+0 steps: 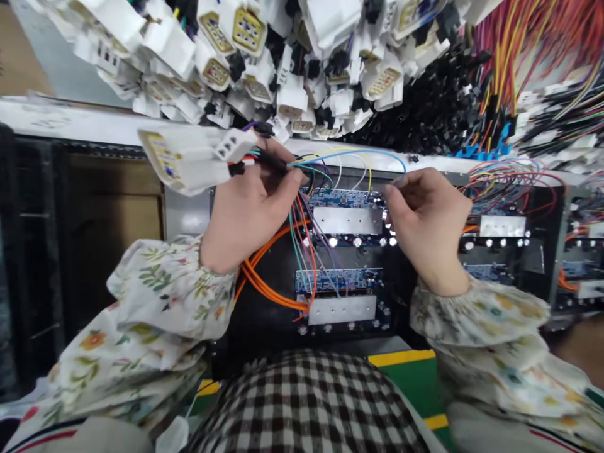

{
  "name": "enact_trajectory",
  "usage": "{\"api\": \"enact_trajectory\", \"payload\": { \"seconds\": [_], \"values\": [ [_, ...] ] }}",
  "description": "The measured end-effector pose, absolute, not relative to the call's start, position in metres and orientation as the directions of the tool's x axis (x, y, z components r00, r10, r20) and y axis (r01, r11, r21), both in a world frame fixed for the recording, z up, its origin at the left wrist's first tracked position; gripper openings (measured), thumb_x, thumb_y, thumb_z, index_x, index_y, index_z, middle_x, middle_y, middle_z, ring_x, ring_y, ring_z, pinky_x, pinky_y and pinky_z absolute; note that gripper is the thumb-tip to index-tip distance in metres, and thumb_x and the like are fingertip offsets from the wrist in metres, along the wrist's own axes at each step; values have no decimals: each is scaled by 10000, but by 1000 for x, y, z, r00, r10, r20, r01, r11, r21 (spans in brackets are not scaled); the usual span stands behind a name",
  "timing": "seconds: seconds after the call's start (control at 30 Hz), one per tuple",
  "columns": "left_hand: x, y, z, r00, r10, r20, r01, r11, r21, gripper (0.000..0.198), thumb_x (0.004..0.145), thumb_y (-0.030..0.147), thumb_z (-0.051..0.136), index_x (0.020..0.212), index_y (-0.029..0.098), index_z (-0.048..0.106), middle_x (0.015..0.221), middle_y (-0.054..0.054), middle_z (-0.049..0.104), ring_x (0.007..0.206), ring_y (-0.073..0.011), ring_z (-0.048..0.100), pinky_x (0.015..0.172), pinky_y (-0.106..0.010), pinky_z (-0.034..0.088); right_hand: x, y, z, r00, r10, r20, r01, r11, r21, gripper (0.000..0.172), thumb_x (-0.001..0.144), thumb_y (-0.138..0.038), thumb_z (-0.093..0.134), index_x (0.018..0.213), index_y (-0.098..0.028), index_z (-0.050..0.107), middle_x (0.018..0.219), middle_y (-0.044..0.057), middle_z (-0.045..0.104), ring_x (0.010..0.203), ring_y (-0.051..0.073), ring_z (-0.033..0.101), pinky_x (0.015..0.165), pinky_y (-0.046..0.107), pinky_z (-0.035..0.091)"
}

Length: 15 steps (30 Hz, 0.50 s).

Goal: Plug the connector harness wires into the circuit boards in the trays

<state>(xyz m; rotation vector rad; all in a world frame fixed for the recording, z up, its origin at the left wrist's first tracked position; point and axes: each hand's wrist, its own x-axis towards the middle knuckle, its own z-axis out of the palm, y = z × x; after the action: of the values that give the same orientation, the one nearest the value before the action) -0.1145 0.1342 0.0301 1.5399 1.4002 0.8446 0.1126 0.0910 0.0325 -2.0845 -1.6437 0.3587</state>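
Note:
My left hand is closed round a wire harness, with a large white connector and a smaller white plug sticking out to its left. Thin coloured wires fan out from its fingertips toward two blue circuit boards. With thumb and forefinger pinched, my right hand grips the end of a blue wire that arcs over from the left hand. Below that wire is the upper circuit board with its silver metal plate. The lower circuit board lies nearer to me, and several wires run to it.
White connectors are heaped along the back, beside black plugs and red and yellow wires. Orange cables loop left of the boards. More wired boards sit to the right, and an open cardboard box to the left.

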Motion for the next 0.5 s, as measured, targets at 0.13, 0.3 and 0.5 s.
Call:
{"api": "enact_trajectory", "payload": {
  "seconds": [0.13,0.3,0.5],
  "values": [
    [-116,135,31,171,976,-135,249,90,964,146,825,214,590,870,226,451,856,-15,699,748,-151,696,669,-254,574,104,92,14,342,938,48,710,-225,-667,75,747,-230,611,720,-205,545,664,2,620,518,106,533,536,284,426],
    [-115,135,36,191,972,-135,197,97,976,125,828,220,596,826,223,470,773,13,702,652,-136,688,628,-249,577,102,94,11,349,934,78,693,-201,-693,79,735,-192,608,686,-182,548,626,-8,600,545,107,557,542,268,432],
    [-114,134,26,170,983,-74,250,30,968,95,842,233,583,872,218,494,805,3,717,642,-132,687,581,-224,562,104,95,16,258,965,42,768,-179,-615,81,727,-198,638,687,-172,573,638,-2,610,543,104,544,569,275,441]
  ]
}}
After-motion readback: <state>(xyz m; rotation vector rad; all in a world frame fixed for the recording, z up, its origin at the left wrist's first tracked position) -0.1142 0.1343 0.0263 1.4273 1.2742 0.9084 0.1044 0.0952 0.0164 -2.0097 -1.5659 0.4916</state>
